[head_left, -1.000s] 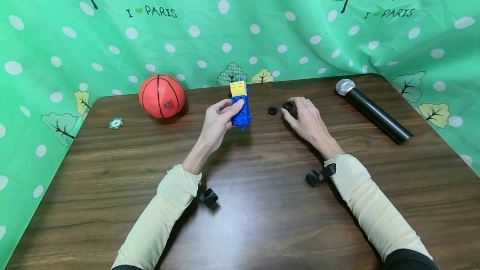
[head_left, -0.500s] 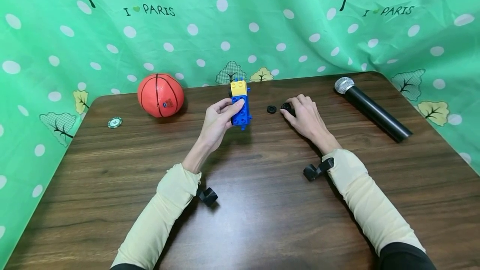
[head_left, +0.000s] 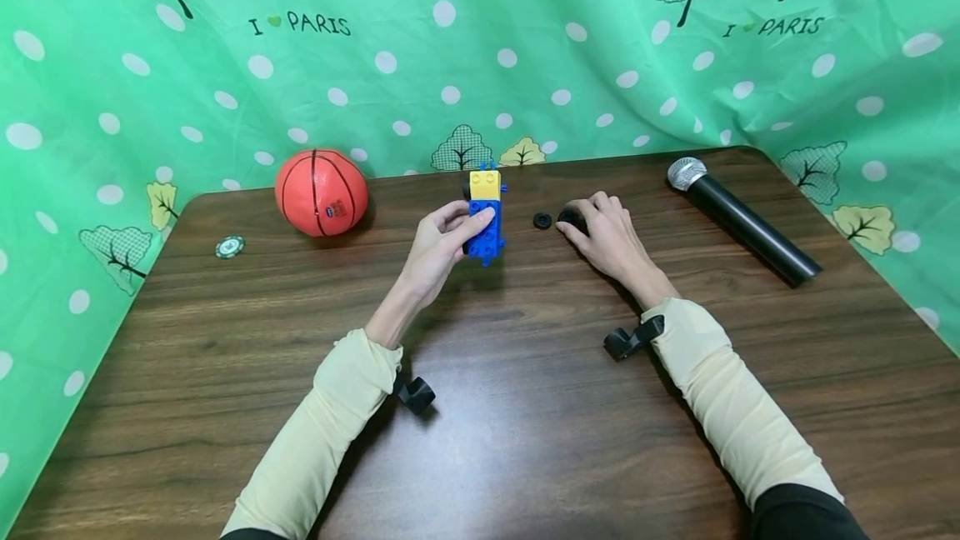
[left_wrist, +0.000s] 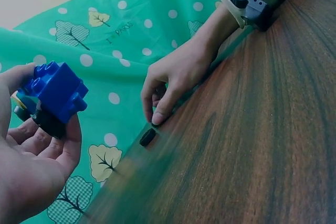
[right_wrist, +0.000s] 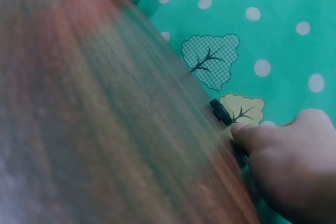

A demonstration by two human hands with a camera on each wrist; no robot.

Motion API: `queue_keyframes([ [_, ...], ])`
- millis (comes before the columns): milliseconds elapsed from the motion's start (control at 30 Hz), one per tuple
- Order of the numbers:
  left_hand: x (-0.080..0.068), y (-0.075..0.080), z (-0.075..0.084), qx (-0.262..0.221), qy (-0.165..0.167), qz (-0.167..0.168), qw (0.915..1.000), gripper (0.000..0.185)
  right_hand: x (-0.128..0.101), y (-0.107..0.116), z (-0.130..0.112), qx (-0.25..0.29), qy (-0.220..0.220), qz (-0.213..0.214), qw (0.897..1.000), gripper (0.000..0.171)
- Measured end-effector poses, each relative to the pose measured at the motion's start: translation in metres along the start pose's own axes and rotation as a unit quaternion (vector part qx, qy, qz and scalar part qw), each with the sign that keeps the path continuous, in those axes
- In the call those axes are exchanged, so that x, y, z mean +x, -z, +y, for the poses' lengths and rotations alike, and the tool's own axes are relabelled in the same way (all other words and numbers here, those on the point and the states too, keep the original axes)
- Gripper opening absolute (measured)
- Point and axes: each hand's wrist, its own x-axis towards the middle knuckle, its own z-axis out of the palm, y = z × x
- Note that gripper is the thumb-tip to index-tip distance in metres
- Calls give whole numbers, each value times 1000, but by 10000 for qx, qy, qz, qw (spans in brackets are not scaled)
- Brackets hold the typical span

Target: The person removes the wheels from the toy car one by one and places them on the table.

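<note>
1. Black wheel (head_left: 572, 219) lies on the bench (head_left: 525, 407) at the far middle, right hand (head_left: 611, 238) over it, fingertips pinching it. A second wheel (head_left: 542, 221) sits just beside.
2. Judgement: pinch by the rim, lift straight, leave the neighbour undisturbed.
3. Left hand (head_left: 438, 247) holds the blue-and-yellow brick stack (head_left: 483, 215) clear of the bench, grip curled around it.
4. Basketball (head_left: 322, 192) far left, microphone (head_left: 738, 218) far right.

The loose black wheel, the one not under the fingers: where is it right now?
In the head view, the loose black wheel lies on the table, between the blue-and-yellow block toy and the right hand.
</note>
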Motion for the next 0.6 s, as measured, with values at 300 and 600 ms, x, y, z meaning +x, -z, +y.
queue_keyframes([
  [300,0,1,-2,509,257,-602,9966,29,4,9,-17,1130,-124,814,9902,33],
  [600,-3,-3,-5,1386,448,-1223,9817,32,-1,35,-79,3480,246,-211,9369,33],
])
